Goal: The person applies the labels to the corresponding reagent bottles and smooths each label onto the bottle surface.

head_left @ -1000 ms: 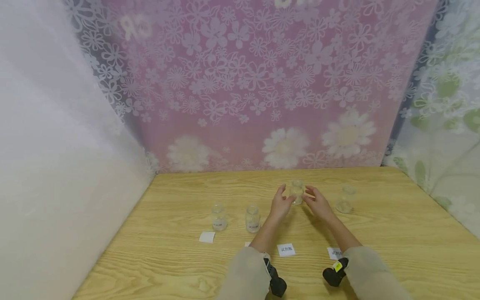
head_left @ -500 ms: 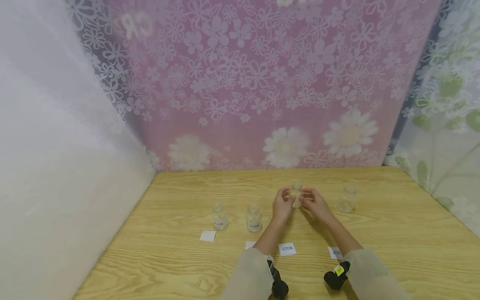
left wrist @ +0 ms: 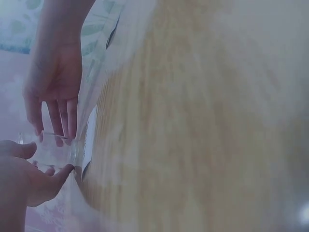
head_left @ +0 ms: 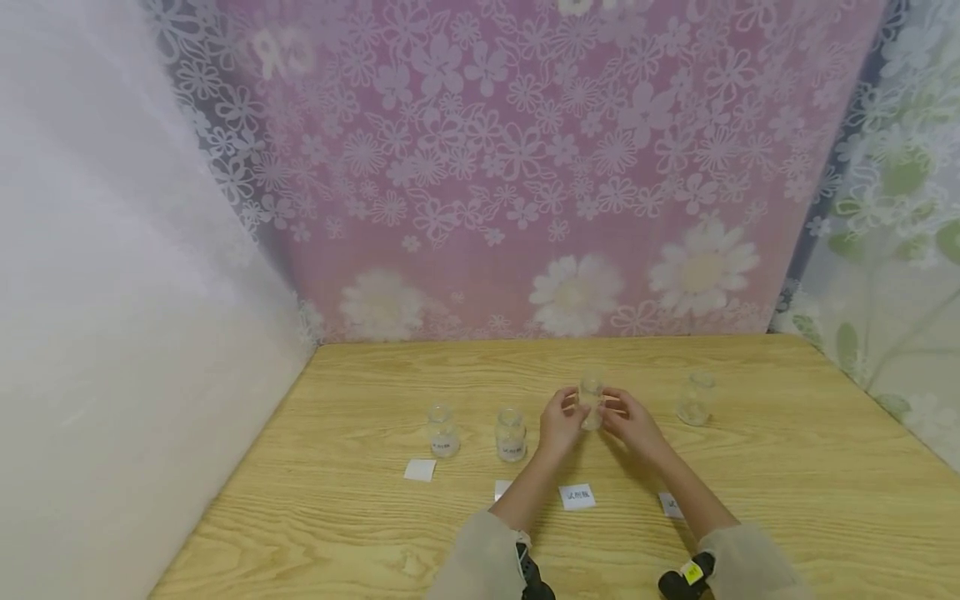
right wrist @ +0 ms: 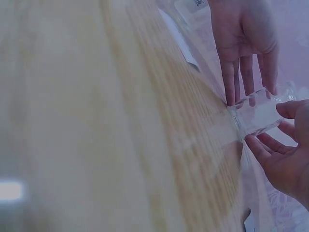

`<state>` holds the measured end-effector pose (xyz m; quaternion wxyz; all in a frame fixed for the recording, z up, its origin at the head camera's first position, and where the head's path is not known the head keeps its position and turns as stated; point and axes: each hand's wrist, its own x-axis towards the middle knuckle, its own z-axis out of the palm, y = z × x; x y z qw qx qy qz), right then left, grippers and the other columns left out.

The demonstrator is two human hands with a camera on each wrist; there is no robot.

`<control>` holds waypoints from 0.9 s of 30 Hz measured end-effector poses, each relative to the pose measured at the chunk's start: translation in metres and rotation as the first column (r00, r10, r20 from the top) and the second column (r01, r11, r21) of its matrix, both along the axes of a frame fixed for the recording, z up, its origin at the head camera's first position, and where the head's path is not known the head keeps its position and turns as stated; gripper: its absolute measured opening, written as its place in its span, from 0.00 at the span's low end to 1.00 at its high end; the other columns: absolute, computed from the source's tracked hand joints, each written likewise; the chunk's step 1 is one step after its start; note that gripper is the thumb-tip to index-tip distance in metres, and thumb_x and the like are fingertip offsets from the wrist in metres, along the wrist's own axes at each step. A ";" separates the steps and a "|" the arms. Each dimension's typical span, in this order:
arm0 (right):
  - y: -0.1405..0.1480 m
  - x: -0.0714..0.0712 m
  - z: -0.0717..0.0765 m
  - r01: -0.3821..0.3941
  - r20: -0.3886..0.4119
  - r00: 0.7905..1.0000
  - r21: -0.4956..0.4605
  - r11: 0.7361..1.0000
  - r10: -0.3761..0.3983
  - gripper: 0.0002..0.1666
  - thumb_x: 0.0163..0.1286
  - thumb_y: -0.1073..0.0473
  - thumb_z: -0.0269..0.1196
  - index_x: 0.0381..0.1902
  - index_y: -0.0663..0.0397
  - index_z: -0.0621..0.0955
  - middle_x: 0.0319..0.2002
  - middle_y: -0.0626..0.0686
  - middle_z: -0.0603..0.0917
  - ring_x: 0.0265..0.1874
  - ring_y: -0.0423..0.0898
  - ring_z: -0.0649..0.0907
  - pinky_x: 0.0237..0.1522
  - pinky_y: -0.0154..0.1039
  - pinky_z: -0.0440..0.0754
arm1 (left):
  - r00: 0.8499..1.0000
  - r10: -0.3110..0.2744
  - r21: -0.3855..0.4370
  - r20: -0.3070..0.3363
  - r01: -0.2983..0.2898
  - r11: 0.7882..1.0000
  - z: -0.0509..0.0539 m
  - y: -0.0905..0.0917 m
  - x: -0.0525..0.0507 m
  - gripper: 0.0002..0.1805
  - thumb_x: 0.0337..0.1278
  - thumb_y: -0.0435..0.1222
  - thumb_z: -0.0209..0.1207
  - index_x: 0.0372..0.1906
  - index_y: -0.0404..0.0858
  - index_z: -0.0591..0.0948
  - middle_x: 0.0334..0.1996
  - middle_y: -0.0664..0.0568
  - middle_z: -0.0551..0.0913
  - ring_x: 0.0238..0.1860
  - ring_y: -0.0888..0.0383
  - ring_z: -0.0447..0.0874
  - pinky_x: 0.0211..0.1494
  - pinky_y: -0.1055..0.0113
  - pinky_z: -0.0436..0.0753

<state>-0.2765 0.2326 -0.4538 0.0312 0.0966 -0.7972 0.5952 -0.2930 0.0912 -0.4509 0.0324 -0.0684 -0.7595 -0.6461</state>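
Note:
In the head view a clear glass bottle [head_left: 592, 392] stands upright between my two hands, toward the back of the table. My left hand [head_left: 561, 423] grips its left side with fingers and thumb, and my right hand [head_left: 632, 425] grips the right side. Both wrist views show the glass bottle [left wrist: 50, 150] with fingertips on opposite sides, low near its base. Whether its base touches the wood cannot be told. Two more glass bottles with lettered white labels stand to the left: the outer bottle [head_left: 443, 432] and the nearer bottle [head_left: 511, 435].
Another glass bottle [head_left: 696, 402] stands at the right. In front lie a blank white card [head_left: 420, 470], a partly covered card [head_left: 502, 489] by my left forearm, a lettered card [head_left: 577, 497] and another lettered card [head_left: 669, 505] beside my right forearm. Walls [head_left: 525, 208] border the wooden table [head_left: 337, 533].
Both hands have closed in on the bottle and brought it nearer to me. My fingers are more curled around it than a second ago. The other bottles stay in place.

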 end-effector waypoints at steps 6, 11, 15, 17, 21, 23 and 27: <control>-0.005 0.011 0.001 0.006 0.028 1.000 -0.030 1.000 -0.005 0.30 0.72 0.60 0.51 0.64 0.72 0.56 0.57 0.76 0.62 0.55 0.69 0.67 0.52 0.47 0.73 | 1.000 -0.014 -0.009 0.004 0.014 1.000 0.001 -0.006 0.009 0.18 0.55 0.31 0.61 0.52 0.34 0.75 0.46 0.43 0.78 0.46 0.47 0.77 0.45 0.61 0.79; -0.010 0.019 0.003 0.024 0.030 0.999 -0.039 0.999 -0.023 0.29 0.72 0.60 0.51 0.64 0.72 0.57 0.58 0.75 0.62 0.55 0.69 0.67 0.52 0.47 0.73 | 0.999 -0.029 -0.003 0.019 0.029 1.000 0.001 -0.011 0.015 0.18 0.55 0.32 0.61 0.52 0.35 0.75 0.46 0.45 0.78 0.46 0.49 0.77 0.45 0.62 0.79; -0.014 0.024 0.004 0.029 0.025 0.999 -0.037 0.999 -0.028 0.27 0.72 0.63 0.51 0.63 0.72 0.58 0.58 0.76 0.62 0.55 0.69 0.68 0.52 0.47 0.73 | 0.999 -0.045 -0.008 0.012 0.045 0.999 0.002 -0.015 0.021 0.18 0.56 0.32 0.60 0.53 0.35 0.74 0.46 0.44 0.77 0.46 0.48 0.77 0.44 0.62 0.79; -0.015 0.027 0.004 0.030 0.027 0.999 -0.036 0.999 -0.029 0.27 0.72 0.63 0.51 0.63 0.72 0.58 0.58 0.75 0.63 0.54 0.68 0.68 0.51 0.47 0.73 | 0.999 -0.048 -0.017 0.007 0.048 0.999 0.002 -0.016 0.023 0.19 0.55 0.31 0.60 0.53 0.34 0.74 0.46 0.44 0.77 0.46 0.48 0.77 0.43 0.62 0.79; -0.018 0.031 0.004 0.034 0.023 0.999 -0.045 0.998 -0.033 0.27 0.71 0.62 0.51 0.62 0.72 0.59 0.57 0.75 0.64 0.54 0.67 0.69 0.51 0.45 0.74 | 0.999 -0.045 -0.019 0.011 0.046 0.999 0.001 -0.020 0.028 0.19 0.55 0.32 0.60 0.53 0.35 0.74 0.47 0.42 0.77 0.46 0.47 0.77 0.44 0.61 0.79; -0.019 0.033 0.003 0.038 0.020 0.999 -0.052 0.998 -0.037 0.27 0.71 0.62 0.52 0.62 0.73 0.60 0.57 0.75 0.64 0.53 0.67 0.70 0.50 0.44 0.75 | 0.999 -0.048 -0.015 0.012 0.048 0.999 0.001 -0.021 0.030 0.19 0.55 0.32 0.60 0.53 0.35 0.74 0.47 0.42 0.77 0.47 0.46 0.76 0.45 0.60 0.79; -0.021 0.037 0.001 0.027 0.018 1.000 -0.055 0.998 -0.026 0.27 0.71 0.63 0.52 0.62 0.72 0.60 0.57 0.74 0.64 0.54 0.66 0.70 0.50 0.43 0.75 | 0.998 -0.063 0.001 0.014 0.063 0.998 0.000 -0.024 0.034 0.19 0.55 0.32 0.60 0.53 0.35 0.74 0.48 0.42 0.76 0.47 0.45 0.76 0.45 0.59 0.79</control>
